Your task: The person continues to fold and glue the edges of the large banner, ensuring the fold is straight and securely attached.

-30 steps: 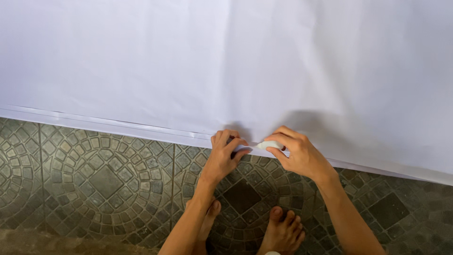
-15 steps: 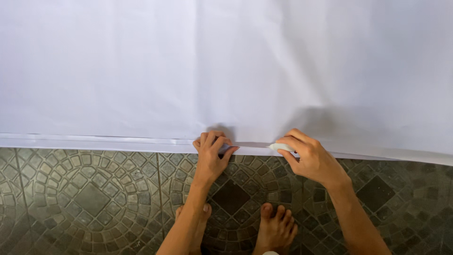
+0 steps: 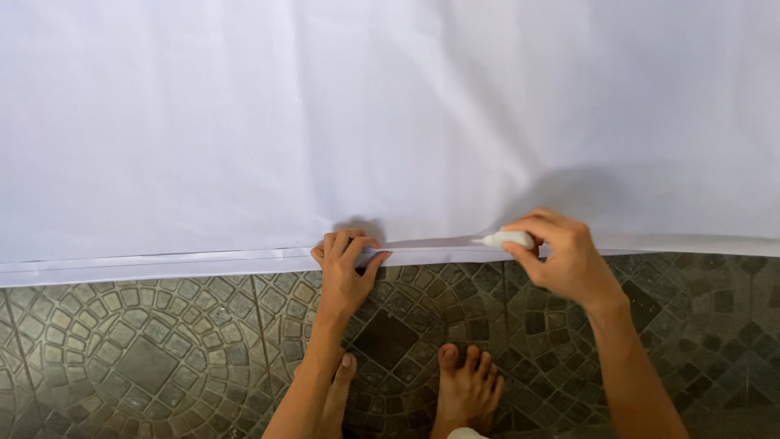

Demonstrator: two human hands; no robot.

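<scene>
The white fabric sheet (image 3: 390,122) lies spread flat over the counter and fills the far part of the view, and its near edge runs left to right as a narrow folded hem (image 3: 162,264) that overhangs the patterned tile floor (image 3: 146,358). You seem to keep the cloth flat and taut so that this fold holds a straight line along the counter's edge.

Your left hand (image 3: 345,272) sits on the hem near the middle, its fingers curled over the fold and the thumb under it, pinching the doubled layer so it does not spring open. It is nearly closed, holding only cloth.

Your right hand (image 3: 561,256) is further right along the same edge, its fingers drawn together around a small white marking tool (image 3: 505,239), perhaps tailor's chalk; you cannot tell its exact kind. Its pointed tip faces left and touches or sits just above the fold line, well apart from the left hand. The hand casts a soft shadow on the cloth behind it.

Below, your bare feet (image 3: 463,386) stand on the tiles, near the counter.
</scene>
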